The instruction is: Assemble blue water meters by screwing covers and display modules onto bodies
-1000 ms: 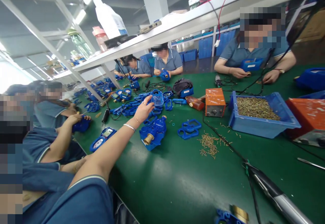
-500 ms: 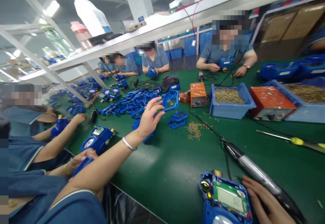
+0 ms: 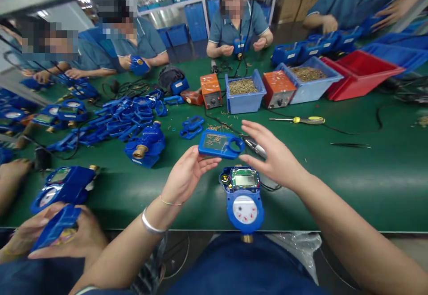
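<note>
My left hand (image 3: 187, 172) grips the left end of a blue cover frame (image 3: 217, 151), which has a window and a round hole. The frame hangs above an opened blue meter (image 3: 245, 205) with a green circuit board, a display and a white dial. To the right of the frame, my right hand (image 3: 272, 156) is raised with its fingers spread and nothing in them. Behind it lies a black and silver electric screwdriver (image 3: 254, 147), partly hidden. Small brass screws (image 3: 219, 127) lie loose behind the frame.
Blue frames (image 3: 123, 116) are piled left of centre, near a blue meter body (image 3: 146, 145). Orange boxes (image 3: 211, 90) and screw bins (image 3: 244, 103) stand at the back. A yellow-handled screwdriver (image 3: 307, 120) lies right. A co-worker's hands (image 3: 83, 237) hold a part at left.
The view has swung right and down. My left hand has brought a blue frame from the pile to above the meter. My right hand has left the meter's side and is raised open beside the frame.
</note>
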Demonstrator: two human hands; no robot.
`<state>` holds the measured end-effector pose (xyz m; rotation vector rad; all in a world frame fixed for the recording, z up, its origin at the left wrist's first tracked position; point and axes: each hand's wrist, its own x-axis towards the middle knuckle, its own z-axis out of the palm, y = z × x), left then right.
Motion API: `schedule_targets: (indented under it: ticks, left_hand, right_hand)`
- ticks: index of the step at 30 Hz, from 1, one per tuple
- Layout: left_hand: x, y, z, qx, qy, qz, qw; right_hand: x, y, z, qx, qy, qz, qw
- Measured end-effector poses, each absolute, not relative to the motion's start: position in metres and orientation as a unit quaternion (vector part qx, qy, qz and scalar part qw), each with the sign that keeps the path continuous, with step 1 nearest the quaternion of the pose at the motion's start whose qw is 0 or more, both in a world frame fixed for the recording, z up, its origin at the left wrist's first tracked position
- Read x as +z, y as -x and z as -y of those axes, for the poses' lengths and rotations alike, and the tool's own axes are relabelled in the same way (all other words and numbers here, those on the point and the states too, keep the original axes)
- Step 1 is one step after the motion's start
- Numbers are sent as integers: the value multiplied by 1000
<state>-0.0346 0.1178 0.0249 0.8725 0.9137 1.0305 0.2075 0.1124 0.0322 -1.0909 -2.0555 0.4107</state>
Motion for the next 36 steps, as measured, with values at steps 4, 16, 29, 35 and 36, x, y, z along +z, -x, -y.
schedule_targets:
  ticks: [4, 16, 29, 35, 36]
  left_hand:
    - [24, 35, -104, 451, -392, -382, 705]
    - [35, -6, -95, 548, -467, -361, 593]
    - [46, 18, -103, 201, -495, -317, 783]
    - [37, 24, -107, 290, -539, -376, 696]
    - [31, 26, -108, 342, -549, -398, 651]
  right_hand:
    - [28, -196, -110, 192, 422, 820, 336]
    - [46, -161, -66, 125, 518, 774, 343]
    - [63, -203, -69, 164, 319, 915, 185]
    - [50, -205, -66, 158, 383, 885, 211]
    - [45, -205, -66, 154, 411, 871, 220]
